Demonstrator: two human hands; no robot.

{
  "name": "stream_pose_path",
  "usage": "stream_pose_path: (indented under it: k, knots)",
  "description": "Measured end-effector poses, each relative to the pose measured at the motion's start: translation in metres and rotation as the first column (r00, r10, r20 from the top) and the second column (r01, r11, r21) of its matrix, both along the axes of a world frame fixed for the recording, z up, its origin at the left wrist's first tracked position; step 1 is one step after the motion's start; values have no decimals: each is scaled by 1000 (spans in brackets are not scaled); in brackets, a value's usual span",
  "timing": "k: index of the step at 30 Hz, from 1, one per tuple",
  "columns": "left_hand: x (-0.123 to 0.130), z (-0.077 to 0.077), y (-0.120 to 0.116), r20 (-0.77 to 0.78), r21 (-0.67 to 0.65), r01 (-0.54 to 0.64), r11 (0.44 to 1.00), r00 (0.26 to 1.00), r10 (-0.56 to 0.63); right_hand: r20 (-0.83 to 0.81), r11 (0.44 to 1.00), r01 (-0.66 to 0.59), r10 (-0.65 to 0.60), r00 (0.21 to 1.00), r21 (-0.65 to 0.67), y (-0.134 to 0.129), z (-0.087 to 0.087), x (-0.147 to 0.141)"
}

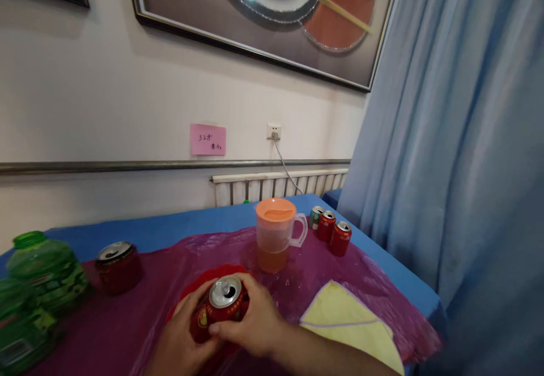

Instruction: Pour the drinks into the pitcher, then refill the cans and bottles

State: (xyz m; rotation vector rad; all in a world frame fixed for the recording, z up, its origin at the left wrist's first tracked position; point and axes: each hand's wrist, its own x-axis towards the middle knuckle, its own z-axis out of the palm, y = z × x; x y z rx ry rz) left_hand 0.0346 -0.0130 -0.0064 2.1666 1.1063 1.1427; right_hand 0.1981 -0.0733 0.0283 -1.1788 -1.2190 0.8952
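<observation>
In the head view, a red drink can [225, 299] with an opened top stands upright between my two hands. My left hand [182, 330] curls around its left side. My right hand [257, 319] wraps the right side, its thumb across the front. Under the can and hands shows the rim of a red plate or tray [227, 268], mostly hidden. Just behind stands a clear plastic pitcher [274, 240] with an orange lid and some amber liquid inside. A folded yellow cloth [348, 319] lies to the right of my right forearm.
Several opened cans stand apart: red [340, 239] and green [315, 217] ones at back right, a wider red can [119, 267] at left. Green plastic bottles [45, 274] stand far left. Purple plastic sheeting [178, 257] covers the blue table [170, 229]. A curtain [446, 138] hangs at right.
</observation>
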Motion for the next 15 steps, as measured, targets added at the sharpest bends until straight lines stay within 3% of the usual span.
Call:
stream_pose_path:
  k: [4,9,13,15]
  knots:
    - [2,2,-4,28,8,44,999,999,-45,1,991,102,-102,995,89,-19,5,25]
    - [-1,-3,1,-25,30,-35,999,999,36,106,922,360,-376,921,142,-48,-7,112]
    - [-8,-19,17,-58,98,12,995,998,-7,208,766,632,-641,739,119,-64,-37,203]
    - [-11,-26,24,-65,137,5,991,998,3,262,662,743,-738,622,101,-68,-53,242]
